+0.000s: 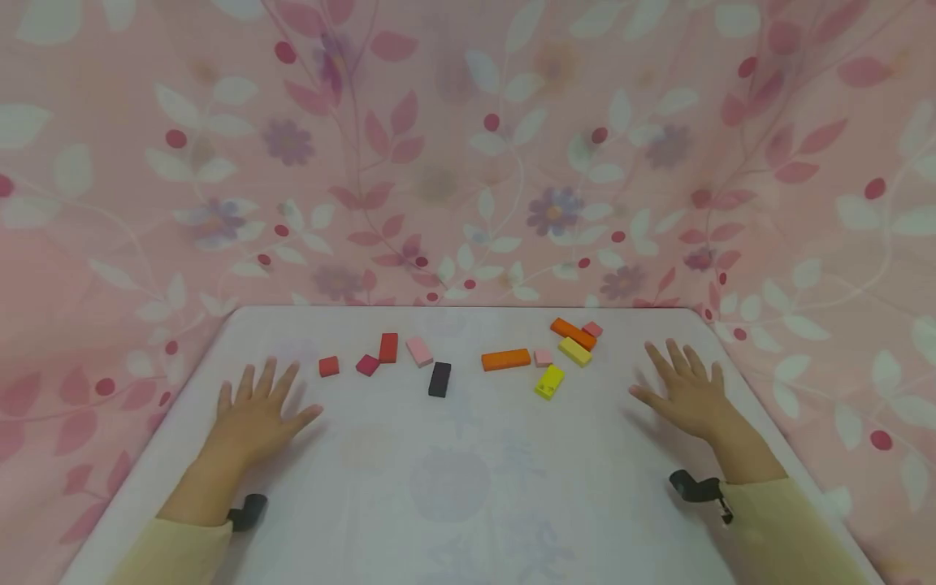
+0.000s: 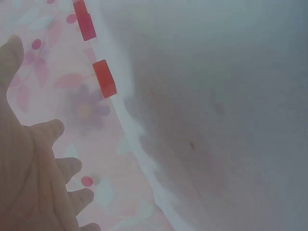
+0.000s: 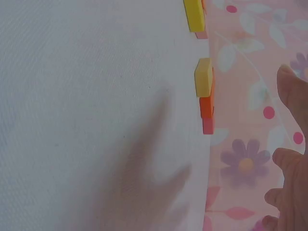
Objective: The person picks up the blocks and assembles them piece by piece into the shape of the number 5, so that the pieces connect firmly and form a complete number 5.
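Note:
My left hand (image 1: 252, 422) has its fingers spread and holds nothing, over the table's left side. Nearest to it lies a small red block (image 1: 329, 366), with a crimson block (image 1: 368, 366) and a taller red block (image 1: 388, 348) beyond. On the right side, my right hand (image 1: 690, 398) is also spread and grips nothing. Closest to that hand are a pale yellow block (image 1: 575, 351), a long orange block (image 1: 574, 334) and a small pink block (image 1: 592, 329), clustered together. In the right wrist view, the hand's shadow falls on the tabletop beside these blocks.
Mid-table lie a light pink block (image 1: 419, 351), a black block (image 1: 439, 379), another orange block (image 1: 505, 359), a pink cube (image 1: 543, 357) and a bright yellow block (image 1: 549, 381). Floral cloth (image 1: 453, 162) stands behind the white table (image 1: 351, 504) and along its sides.

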Demonstrator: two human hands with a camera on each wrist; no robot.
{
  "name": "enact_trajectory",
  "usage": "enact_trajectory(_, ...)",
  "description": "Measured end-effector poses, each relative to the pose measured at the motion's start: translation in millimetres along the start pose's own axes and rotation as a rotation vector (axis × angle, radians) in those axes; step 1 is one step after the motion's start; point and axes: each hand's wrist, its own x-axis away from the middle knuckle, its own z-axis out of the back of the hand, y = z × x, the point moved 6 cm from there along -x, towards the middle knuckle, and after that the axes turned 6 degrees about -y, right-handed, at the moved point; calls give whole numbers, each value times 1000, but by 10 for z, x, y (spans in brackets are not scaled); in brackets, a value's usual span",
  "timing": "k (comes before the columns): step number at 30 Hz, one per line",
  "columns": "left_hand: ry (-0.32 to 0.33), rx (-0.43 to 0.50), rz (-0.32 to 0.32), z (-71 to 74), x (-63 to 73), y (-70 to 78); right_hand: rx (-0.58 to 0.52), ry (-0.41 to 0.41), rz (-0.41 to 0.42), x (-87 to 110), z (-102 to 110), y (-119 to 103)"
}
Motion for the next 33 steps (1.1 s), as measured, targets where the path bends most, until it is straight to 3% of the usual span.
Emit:
enact_trajectory(20, -8, -3, -72, -38, -154, 408, -29, 19, 91, -180, 66, -454)
enact_trajectory(33, -3, -12, -112, -70, -312, 682, -49, -19, 112, -314, 29, -680)
